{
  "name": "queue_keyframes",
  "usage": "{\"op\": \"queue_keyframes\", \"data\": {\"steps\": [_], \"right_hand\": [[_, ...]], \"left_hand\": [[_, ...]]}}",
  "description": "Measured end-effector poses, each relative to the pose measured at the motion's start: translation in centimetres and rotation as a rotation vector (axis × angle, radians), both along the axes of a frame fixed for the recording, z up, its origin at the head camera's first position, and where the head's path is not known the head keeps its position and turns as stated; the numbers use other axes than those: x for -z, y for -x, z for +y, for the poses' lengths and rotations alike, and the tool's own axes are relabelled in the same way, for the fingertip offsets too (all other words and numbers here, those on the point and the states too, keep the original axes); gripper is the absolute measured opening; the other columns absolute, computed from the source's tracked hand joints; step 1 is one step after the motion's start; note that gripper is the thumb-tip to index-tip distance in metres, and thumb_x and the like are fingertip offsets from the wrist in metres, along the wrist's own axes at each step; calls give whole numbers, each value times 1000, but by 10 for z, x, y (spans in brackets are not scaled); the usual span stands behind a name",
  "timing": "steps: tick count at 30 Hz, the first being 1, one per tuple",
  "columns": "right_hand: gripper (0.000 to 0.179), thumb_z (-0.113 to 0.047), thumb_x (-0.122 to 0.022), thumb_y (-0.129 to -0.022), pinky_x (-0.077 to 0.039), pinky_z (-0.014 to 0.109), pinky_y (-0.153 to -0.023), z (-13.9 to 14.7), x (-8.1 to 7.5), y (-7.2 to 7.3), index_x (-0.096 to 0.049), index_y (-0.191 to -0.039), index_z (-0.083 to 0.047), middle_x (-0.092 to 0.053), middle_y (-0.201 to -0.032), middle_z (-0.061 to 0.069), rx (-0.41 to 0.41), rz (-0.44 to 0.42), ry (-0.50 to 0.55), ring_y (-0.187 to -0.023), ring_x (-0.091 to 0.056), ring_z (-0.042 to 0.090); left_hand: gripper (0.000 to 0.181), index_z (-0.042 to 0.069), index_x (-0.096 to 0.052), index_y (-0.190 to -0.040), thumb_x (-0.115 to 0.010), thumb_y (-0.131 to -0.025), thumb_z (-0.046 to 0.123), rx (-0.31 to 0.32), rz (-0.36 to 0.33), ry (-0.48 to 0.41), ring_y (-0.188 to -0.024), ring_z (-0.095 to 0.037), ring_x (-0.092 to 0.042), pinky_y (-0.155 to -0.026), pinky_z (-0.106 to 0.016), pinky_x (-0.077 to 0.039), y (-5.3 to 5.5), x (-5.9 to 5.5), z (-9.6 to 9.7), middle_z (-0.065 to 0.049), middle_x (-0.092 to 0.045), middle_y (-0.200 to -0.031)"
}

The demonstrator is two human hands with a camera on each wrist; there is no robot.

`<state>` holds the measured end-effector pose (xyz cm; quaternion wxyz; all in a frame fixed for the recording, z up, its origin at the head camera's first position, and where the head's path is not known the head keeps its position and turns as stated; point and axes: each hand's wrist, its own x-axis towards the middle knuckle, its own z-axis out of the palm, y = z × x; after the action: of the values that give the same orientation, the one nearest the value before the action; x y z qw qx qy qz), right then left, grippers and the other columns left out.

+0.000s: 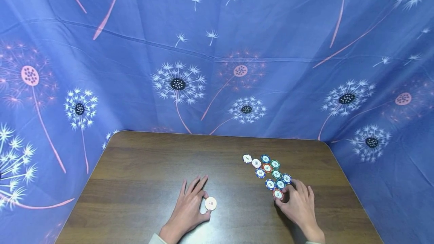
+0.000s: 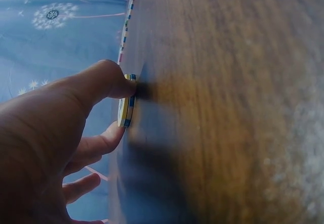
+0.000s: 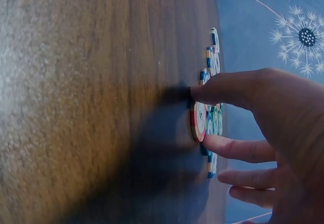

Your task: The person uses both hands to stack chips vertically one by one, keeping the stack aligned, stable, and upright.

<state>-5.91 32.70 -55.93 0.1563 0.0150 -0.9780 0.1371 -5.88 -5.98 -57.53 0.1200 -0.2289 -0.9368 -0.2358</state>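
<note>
Sleeves of pale cloth (image 1: 157,240) are cut off below in the head view; the left hand (image 1: 187,209) pinches a round yellow chip printed 50 (image 1: 210,203) above the brown wooden table (image 1: 135,183); the right hand (image 1: 300,203) pinches a red-and-white round chip (image 1: 278,194), nearest of eleven clustered chips (image 1: 267,168); left wrist view: blue-edged layers (image 2: 131,105) show beneath the yellow chip (how many, unclear); right wrist view: the thumb (image 3: 235,89) partly blocks the cluster; blue dandelion-print fabric (image 3: 253,37) hangs behind.
</note>
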Motion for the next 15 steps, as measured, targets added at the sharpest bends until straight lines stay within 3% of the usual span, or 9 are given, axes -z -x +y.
{"op": "queue_keyframes", "data": {"steps": [6, 15], "right_hand": [[34, -28, -92, -68, -18, 88, -110, -1, 2, 1, -67, -81, -11, -59, -140, 33, 7, -11, 12, -135, -47, 54], [37, -32, -92, -62, -25, 86, -109, 0, 3, 1, -65, -77, -11, -60, -142, 35, 10, 10, 7, -136, -48, 60]], "left_hand": [[33, 20, -69, -87, -90, -66, 34, -1, -5, 0, -147, -39, -50, -117, -76, -32, -1, 0, -1, -9, -54, -161], [33, 19, -68, -86, -92, -66, 30, -3, 0, -18, -146, -40, -51, -116, -77, -34, -3, -1, 0, -10, -55, -160]]}}
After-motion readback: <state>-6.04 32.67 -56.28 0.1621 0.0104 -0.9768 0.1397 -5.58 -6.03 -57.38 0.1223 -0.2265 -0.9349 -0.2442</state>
